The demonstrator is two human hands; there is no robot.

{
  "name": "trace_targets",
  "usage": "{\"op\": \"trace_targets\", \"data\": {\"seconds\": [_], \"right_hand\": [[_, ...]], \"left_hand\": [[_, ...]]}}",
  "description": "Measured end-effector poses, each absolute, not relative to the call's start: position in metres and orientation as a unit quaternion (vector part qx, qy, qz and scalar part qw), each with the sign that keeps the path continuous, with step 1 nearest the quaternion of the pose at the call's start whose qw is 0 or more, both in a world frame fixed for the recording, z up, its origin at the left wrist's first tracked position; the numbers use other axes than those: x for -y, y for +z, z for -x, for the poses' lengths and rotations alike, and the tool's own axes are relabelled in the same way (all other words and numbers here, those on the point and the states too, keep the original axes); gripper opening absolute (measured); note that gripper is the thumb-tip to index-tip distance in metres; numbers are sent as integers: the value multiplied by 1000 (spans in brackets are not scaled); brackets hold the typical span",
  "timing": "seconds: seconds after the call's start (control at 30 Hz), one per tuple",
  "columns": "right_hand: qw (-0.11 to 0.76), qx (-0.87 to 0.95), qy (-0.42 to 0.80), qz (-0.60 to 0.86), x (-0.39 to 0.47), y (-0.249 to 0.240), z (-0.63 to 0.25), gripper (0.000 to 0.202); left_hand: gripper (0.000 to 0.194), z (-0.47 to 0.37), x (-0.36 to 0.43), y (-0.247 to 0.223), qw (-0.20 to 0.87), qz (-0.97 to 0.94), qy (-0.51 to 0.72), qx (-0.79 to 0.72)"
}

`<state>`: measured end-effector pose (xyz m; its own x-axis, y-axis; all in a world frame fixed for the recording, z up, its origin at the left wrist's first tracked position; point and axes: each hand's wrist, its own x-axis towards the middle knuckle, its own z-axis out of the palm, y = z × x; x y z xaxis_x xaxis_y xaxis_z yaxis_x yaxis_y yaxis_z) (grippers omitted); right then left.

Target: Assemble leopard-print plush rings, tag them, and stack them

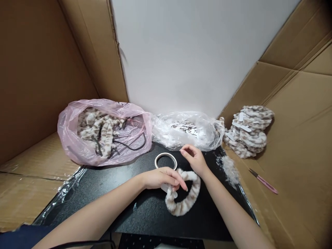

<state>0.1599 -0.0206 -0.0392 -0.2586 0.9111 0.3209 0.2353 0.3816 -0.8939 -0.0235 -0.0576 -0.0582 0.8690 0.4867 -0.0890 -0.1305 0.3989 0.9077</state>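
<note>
Near the middle of the black tabletop (145,216) is a fluffy white-and-brown headband (183,207), bent into a ring. My left hand (163,178) grips its left side, with one finger stretched over the ring's opening. White card tag ends (174,194) show beneath that hand. Just beyond the headband, my right hand (194,159) is raised with thumb and fingertips pinched together; anything between them is too small to make out. A roll of tape (157,160) lies behind my left hand, to the left of my right hand.
At the back left, a pink plastic bag (64,138) holds furry headbands and dark hoops. Beside it sits a clear bag (163,133) of printed cards. Tagged headbands (249,131) are piled at right, near plastic scraps (230,170) and pink-handled snips (267,184). Cardboard walls (298,103) flank the table.
</note>
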Motion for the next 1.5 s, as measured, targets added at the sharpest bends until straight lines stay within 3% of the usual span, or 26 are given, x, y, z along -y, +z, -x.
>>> {"op": "trace_targets", "data": {"seconds": [0.1, 0.17, 0.27, 0.37, 0.43, 0.57, 0.7, 0.9, 1.03, 1.13, 1.3, 1.5], "right_hand": [[292, 808, 347, 376, 21, -35, -151, 11], [181, 875, 289, 344, 23, -35, -145, 24], [115, 911, 219, 331, 27, -32, -139, 19], [182, 894, 253, 321, 30, -21, -142, 4], [241, 858, 316, 325, 32, -10, -149, 6], [328, 808, 335, 357, 40, 7, -164, 17], [356, 813, 285, 362, 51, 1, -172, 19], [443, 799, 222, 340, 60, -30, -169, 22], [559, 711, 232, 358, 60, -50, -165, 31], [573, 684, 303, 335, 60, -57, -163, 37], [579, 664, 346, 322, 63, -58, -162, 46], [591, 668, 321, 317, 69, -54, -161, 53]], "left_hand": [[20, 22, 66, -49, 819, -547, 123, -122], [21, 21, 71, -44, 818, -563, 74, -96], [26, 22, 75, -41, 815, -571, 35, -95], [26, 23, 74, -45, 809, -571, 46, -131], [24, 20, 71, -50, 801, -554, 102, -204], [32, 12, 60, -64, 727, -433, 353, -399], [40, 18, 53, -68, 564, -404, 547, -469], [36, 34, 54, -59, 326, -755, 435, -366], [34, 30, 59, -59, 207, -814, 451, -300], [27, 28, 61, -60, 133, -835, 467, -259], [16, 28, 63, -60, 93, -847, 471, -229], [6, 24, 65, -58, 128, -854, 450, -228]]}}
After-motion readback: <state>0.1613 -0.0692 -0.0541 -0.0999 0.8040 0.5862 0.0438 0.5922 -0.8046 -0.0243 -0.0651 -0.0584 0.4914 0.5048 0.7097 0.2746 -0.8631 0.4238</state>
